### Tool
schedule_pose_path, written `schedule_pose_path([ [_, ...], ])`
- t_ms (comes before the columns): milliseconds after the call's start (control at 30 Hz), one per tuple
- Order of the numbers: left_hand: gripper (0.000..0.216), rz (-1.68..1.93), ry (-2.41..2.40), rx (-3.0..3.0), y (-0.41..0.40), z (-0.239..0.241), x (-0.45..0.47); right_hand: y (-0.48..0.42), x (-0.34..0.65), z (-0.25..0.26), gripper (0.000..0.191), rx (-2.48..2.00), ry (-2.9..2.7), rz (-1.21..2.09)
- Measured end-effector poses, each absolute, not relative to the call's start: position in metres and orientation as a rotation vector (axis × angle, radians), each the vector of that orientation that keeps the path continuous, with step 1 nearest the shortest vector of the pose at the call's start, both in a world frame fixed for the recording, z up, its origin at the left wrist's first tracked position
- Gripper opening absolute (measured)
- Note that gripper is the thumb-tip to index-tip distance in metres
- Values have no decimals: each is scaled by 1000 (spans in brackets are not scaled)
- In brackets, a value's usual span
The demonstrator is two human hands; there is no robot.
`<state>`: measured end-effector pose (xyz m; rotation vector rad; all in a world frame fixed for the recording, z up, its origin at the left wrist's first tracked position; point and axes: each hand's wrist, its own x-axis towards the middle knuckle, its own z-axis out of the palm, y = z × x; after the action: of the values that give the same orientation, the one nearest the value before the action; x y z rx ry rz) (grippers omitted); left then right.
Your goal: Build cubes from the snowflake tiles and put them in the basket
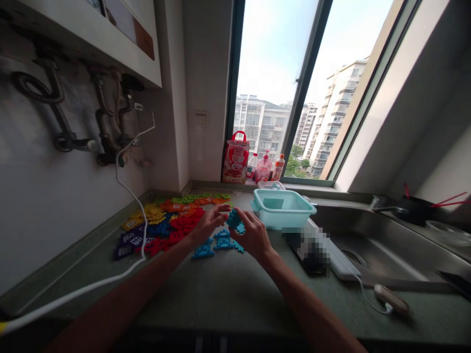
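Both my hands meet over the green counter (221,289), gripping a cluster of blue interlocking plastic pieces (234,219). My left hand (208,223) pinches its left side, fingers curled. My right hand (253,238) wraps around its right side. More loose blue pieces (215,245) lie on the counter just under my hands. To the left spreads a sorted pile of pieces: red (184,225), yellow (149,214), purple (128,242), orange and green (195,199).
A teal plastic basin (283,208) stands right behind my hands. A white cable (121,274) runs across the counter's left. A steel sink (386,240) lies to the right. A red bag (236,159) and bottles (270,167) sit on the window sill.
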<state>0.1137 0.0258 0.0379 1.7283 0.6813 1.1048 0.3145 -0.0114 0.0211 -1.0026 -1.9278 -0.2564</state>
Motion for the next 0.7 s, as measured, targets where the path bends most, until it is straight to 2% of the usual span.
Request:
schedule_pose_path([
  [200,63,747,697,1783,41,39,100,-14,317,23,68,-801,-2010,-218],
  [533,54,672,548,1625,36,38,95,-16,315,21,76,-698,-2059,-89],
  [633,56,683,523,1561,39,39,91,-17,315,22,75,-685,-2012,126],
  [700,58,662,518,1553,41,38,88,-16,314,22,61,-674,-1916,395],
])
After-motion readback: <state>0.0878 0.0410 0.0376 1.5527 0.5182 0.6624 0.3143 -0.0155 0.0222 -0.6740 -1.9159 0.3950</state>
